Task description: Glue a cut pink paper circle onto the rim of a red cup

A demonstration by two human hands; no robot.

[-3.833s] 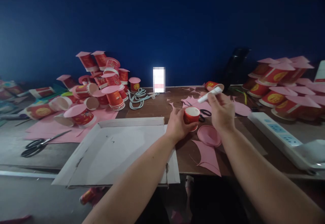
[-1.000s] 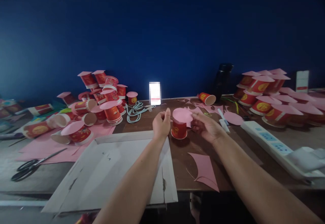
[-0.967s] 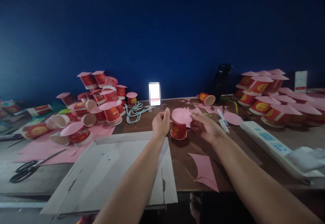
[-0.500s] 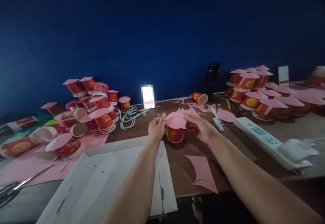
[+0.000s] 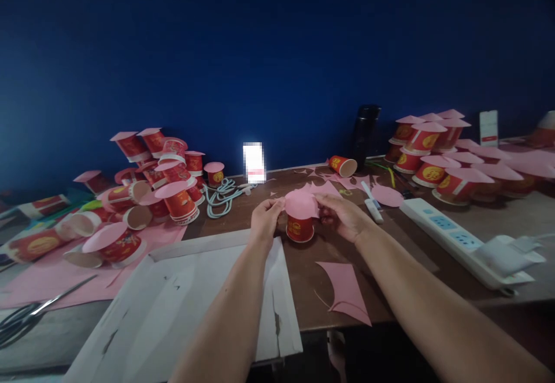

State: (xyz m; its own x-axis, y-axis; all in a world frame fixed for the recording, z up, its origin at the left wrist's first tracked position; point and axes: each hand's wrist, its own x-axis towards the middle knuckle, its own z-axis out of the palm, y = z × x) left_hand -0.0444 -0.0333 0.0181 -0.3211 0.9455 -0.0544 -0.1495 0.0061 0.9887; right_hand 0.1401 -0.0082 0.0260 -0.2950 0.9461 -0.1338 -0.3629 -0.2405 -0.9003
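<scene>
A red paper cup (image 5: 300, 228) stands upside down on the brown table (image 5: 390, 256), with a pink paper disc (image 5: 300, 202) lying on top of it. My left hand (image 5: 264, 224) pinches the disc's left edge. The fingers of my right hand (image 5: 340, 216) are closed on the disc's right edge, beside the cup. A white glue tube (image 5: 372, 205) lies on the table just right of my right hand.
A heap of red cups with pink discs (image 5: 169, 186) fills the left, another group (image 5: 437, 157) the right. White cardboard (image 5: 195, 296) lies at front left, with scissors (image 5: 26, 316) further left. A pink scrap (image 5: 344, 290), a white power strip (image 5: 451, 238) and a lit phone (image 5: 254, 163) are nearby.
Earlier my right hand held the glue tube above the upright cup; now the tube lies on the table, the cup is upside down, and both hands hold the pink disc on it.
</scene>
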